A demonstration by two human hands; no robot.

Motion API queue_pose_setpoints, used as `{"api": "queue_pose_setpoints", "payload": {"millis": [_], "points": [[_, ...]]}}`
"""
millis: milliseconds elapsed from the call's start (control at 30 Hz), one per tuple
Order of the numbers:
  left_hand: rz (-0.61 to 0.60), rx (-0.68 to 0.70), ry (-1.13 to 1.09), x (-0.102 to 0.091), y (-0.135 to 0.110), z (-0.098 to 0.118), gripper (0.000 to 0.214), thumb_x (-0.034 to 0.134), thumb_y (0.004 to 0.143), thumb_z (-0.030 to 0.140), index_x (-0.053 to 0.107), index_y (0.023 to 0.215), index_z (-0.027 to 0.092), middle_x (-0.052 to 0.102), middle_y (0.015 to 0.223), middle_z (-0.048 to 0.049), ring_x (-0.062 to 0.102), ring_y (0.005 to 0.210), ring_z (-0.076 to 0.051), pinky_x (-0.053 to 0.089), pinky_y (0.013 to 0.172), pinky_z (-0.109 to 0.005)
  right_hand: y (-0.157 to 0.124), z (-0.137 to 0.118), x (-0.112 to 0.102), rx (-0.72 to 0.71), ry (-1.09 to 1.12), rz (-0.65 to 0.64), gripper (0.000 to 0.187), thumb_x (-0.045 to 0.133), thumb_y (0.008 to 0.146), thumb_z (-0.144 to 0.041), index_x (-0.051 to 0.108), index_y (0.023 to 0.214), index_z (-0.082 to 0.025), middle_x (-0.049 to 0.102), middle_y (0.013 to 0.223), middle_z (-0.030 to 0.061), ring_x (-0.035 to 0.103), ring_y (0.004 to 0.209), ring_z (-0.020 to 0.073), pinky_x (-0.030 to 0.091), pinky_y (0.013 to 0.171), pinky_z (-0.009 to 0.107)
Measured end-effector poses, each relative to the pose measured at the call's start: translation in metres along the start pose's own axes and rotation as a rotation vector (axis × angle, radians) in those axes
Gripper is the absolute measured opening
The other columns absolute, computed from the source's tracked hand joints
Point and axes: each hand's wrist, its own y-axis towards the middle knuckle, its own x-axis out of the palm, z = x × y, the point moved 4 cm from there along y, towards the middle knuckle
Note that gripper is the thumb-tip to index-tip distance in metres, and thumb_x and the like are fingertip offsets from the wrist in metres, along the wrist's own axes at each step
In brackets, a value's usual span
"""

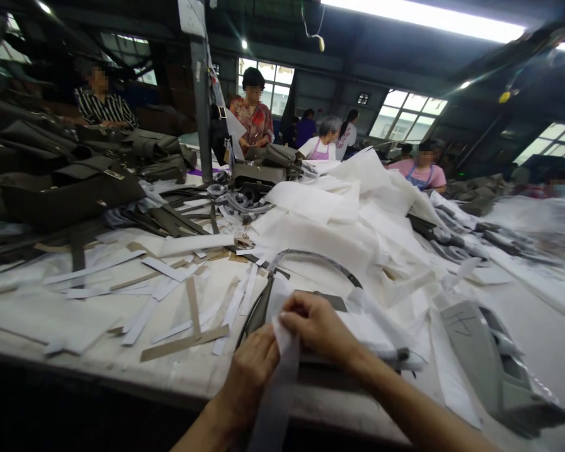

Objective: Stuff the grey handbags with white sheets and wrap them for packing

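Observation:
A long strip of thin white paper [282, 383] hangs over the table's front edge, pinched between my two hands. My left hand [257, 358] grips its left side, fingers curled. My right hand [313, 323] holds it from above with thumb and fingers pressed together. Just beyond my hands a dark curved bag strap [317, 254] arches over the table. A dark flat piece [329, 301] lies behind my right hand, and a stack of white sheets [370, 336] sits to its right. What lies under my fingers is hidden.
Cut strips of white and brown paper [186, 345] litter the table on the left. A heap of white sheets [339, 220] rises behind. Dark bags [70, 194] are piled at far left, and a grey plastic tape dispenser-like object [489, 364] stands right. Several people work beyond.

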Motion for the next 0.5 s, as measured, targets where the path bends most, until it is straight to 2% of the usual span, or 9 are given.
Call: {"api": "queue_pose_setpoints", "payload": {"millis": [100, 167, 233, 300, 400, 500], "points": [[-0.005, 0.086, 0.041, -0.002, 0.004, 0.005, 0.046, 0.038, 0.09, 0.002, 0.053, 0.133, 0.008, 0.067, 0.122, -0.0157, 0.061, 0.119, -0.022, 0.051, 0.101, -0.033, 0.038, 0.006, -0.045, -0.005, -0.371, 0.131, 0.008, 0.06, 0.085, -0.025, 0.063, 0.079, -0.02, 0.064, 0.066, -0.0035, 0.056, 0.057, 0.0115, 0.04, 0.055, 0.023], [-0.008, 0.075, 0.042, -0.004, 0.007, 0.005, 0.053, 0.035, 0.088, -0.001, 0.044, 0.14, 0.004, 0.066, 0.125, -0.0169, 0.058, 0.123, -0.02, 0.048, 0.104, -0.03, 0.058, 0.009, -0.059, -0.019, -0.523, 0.169, 0.008, 0.062, 0.083, -0.024, 0.064, 0.077, -0.02, 0.066, 0.07, -0.0014, 0.058, 0.063, 0.0133, 0.039, 0.06, 0.024], [0.015, 0.083, 0.041, -0.006, 0.009, 0.005, 0.059, 0.035, 0.089, -0.002, 0.034, 0.147, 0.003, 0.066, 0.125, -0.0168, 0.056, 0.125, -0.02, 0.048, 0.105, -0.03, 0.077, 0.013, -0.063, -0.011, -0.574, 0.175, 0.006, 0.065, 0.081, -0.022, 0.065, 0.076, -0.019, 0.068, 0.073, 0.0005, 0.059, 0.068, 0.015, 0.039, 0.063, 0.025], [0.039, 0.117, 0.067, -0.007, 0.01, 0.006, 0.06, 0.036, 0.091, 0.0, 0.03, 0.151, 0.009, 0.067, 0.122, -0.0145, 0.057, 0.124, -0.02, 0.049, 0.103, -0.032, 0.095, 0.02, -0.062, 0.001, -0.623, 0.187, 0.005, 0.065, 0.082, -0.021, 0.067, 0.078, -0.019, 0.069, 0.075, 0.0016, 0.06, 0.07, 0.0159, 0.038, 0.064, 0.025], [0.018, 0.164, 0.125, -0.005, 0.008, 0.008, 0.054, 0.035, 0.096, 0.006, 0.038, 0.148, 0.019, 0.068, 0.12, -0.0117, 0.059, 0.121, -0.02, 0.052, 0.099, -0.033, 0.121, 0.028, -0.061, 0.025, -0.67, 0.216, 0.007, 0.063, 0.085, -0.023, 0.069, 0.085, -0.019, 0.071, 0.077, 0.0032, 0.063, 0.072, 0.0166, 0.04, 0.064, 0.025], [-0.002, 0.163, 0.152, -0.001, 0.005, 0.006, 0.05, 0.03, 0.098, 0.007, 0.047, 0.143, 0.019, 0.067, 0.121, -0.0124, 0.059, 0.121, -0.02, 0.051, 0.099, -0.032, 0.14, 0.027, -0.069, 0.049, -0.703, 0.246, 0.012, 0.063, 0.085, -0.021, 0.07, 0.094, -0.018, 0.073, 0.084, 0.0072, 0.066, 0.077, 0.0205, 0.044, 0.067, 0.027]]}}
